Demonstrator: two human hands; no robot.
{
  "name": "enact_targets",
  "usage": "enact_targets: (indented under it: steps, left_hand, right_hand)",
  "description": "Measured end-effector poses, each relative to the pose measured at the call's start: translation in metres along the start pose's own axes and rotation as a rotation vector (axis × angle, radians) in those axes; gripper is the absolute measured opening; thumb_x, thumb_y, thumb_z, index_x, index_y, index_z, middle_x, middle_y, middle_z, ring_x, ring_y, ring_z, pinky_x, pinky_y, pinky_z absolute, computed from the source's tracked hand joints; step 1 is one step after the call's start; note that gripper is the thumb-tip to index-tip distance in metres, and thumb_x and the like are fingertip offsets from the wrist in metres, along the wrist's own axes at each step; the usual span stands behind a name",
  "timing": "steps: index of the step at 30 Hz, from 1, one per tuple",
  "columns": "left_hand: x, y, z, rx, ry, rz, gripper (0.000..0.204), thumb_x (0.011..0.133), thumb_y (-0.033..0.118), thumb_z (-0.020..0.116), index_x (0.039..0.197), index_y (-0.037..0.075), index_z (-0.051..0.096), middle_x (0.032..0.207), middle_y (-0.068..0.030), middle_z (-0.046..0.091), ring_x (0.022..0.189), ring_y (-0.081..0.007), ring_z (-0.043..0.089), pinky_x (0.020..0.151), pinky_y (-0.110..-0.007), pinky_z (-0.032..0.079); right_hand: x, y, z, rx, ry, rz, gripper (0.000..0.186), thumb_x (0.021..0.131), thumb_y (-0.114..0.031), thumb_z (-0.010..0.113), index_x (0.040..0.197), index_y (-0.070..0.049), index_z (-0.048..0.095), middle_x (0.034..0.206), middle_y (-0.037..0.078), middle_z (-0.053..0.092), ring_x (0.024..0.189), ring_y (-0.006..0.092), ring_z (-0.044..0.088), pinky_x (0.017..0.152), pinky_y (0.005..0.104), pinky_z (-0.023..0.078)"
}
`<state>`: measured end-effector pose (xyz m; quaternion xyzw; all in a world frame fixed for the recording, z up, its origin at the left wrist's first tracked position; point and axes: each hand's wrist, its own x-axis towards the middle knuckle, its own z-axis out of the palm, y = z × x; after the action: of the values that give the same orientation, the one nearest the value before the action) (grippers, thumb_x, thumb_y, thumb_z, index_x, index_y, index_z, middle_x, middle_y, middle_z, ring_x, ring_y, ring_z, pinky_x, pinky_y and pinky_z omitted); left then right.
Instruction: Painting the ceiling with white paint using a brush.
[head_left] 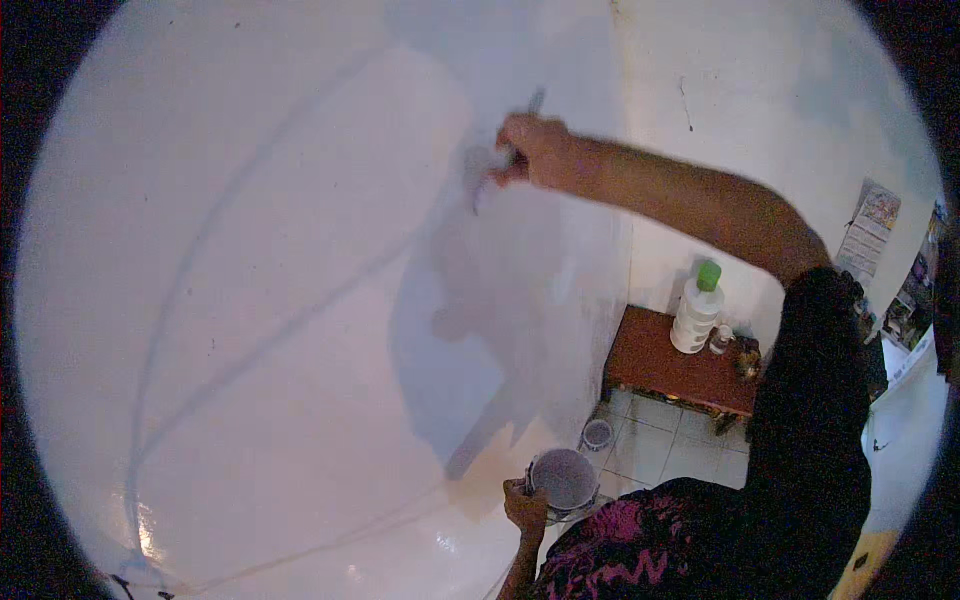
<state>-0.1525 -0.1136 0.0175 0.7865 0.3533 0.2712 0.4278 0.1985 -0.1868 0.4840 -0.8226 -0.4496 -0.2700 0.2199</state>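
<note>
My right hand (535, 150) is raised against the wall (330, 250), its fingers closed round a paintbrush (537, 101). The handle sticks up past the knuckles, and the blurred bristle end points down at the wall. A pale blue-grey patch of paint (450, 370) spreads under and around that hand, darkened in part by my shadow. Low down, my left hand (526, 506) grips the rim side of a small bucket (562, 480) close in front of my body. The bucket's inside looks greyish; how much paint it holds I cannot tell.
A reddish-brown table (660, 355) stands in the corner, bearing a white bottle (697, 315) with a green cap and a small jar (721, 340). A second small bucket (597, 434) sits on the tiled floor (640, 450). Papers (868, 230) hang on the right wall.
</note>
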Motion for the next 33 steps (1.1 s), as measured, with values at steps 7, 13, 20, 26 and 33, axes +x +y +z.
enact_targets:
  steps: [7,13,20,26,33]
  left_hand:
    - [0.007,-0.033,0.014,0.189,0.03,0.168,0.038,0.056,0.013,0.069,0.087,0.005,0.049,0.073,-0.0141,0.06,0.069,-0.034,0.061,0.062,-0.043,0.048]
    - [0.002,0.026,0.018,0.125,0.038,0.075,0.036,0.057,0.013,0.068,0.087,0.005,0.049,0.071,-0.0132,0.059,0.064,-0.0295,0.06,0.06,-0.042,0.047]
    - [-0.001,-0.008,0.025,0.129,0.086,0.075,0.034,0.06,0.011,0.07,0.088,0.006,0.05,0.067,-0.0104,0.059,0.06,-0.0265,0.059,0.057,-0.038,0.047]
    - [0.002,0.007,0.026,0.289,0.018,0.035,0.037,0.059,0.015,0.073,0.088,0.006,0.051,0.072,-0.0117,0.061,0.068,-0.0307,0.062,0.062,-0.042,0.048]
    - [-0.011,-0.005,0.025,0.27,-0.001,0.176,0.036,0.066,0.021,0.073,0.089,0.007,0.05,0.073,-0.0147,0.06,0.069,-0.0337,0.061,0.061,-0.044,0.048]
  right_hand:
    - [0.085,-0.047,-0.133,0.768,0.288,0.04,0.029,0.079,-0.019,0.068,0.087,0.004,0.053,0.087,0.017,0.06,0.074,0.0284,0.063,0.07,0.0381,0.055]
    - [0.084,-0.061,-0.14,1.903,0.619,0.204,0.019,0.084,-0.01,0.055,0.092,0.007,0.051,0.09,0.018,0.061,0.066,0.0276,0.063,0.066,0.0364,0.058]
    - [-0.05,-0.05,0.07,1.922,0.787,0.14,0.009,0.093,-0.008,0.049,0.101,-0.005,0.046,0.094,0.01,0.054,0.091,0.0309,0.064,0.077,0.0454,0.057]
    - [-0.173,-0.026,0.133,1.862,0.475,0.459,0.006,0.088,-0.006,0.057,0.089,-0.005,0.051,0.089,0.01,0.059,0.084,0.0288,0.066,0.07,0.0449,0.059]
    - [-0.135,0.045,0.037,1.238,0.174,0.003,0.006,0.081,-0.001,0.067,0.087,-0.002,0.065,0.089,0.011,0.064,0.078,0.0229,0.067,0.07,0.035,0.059]
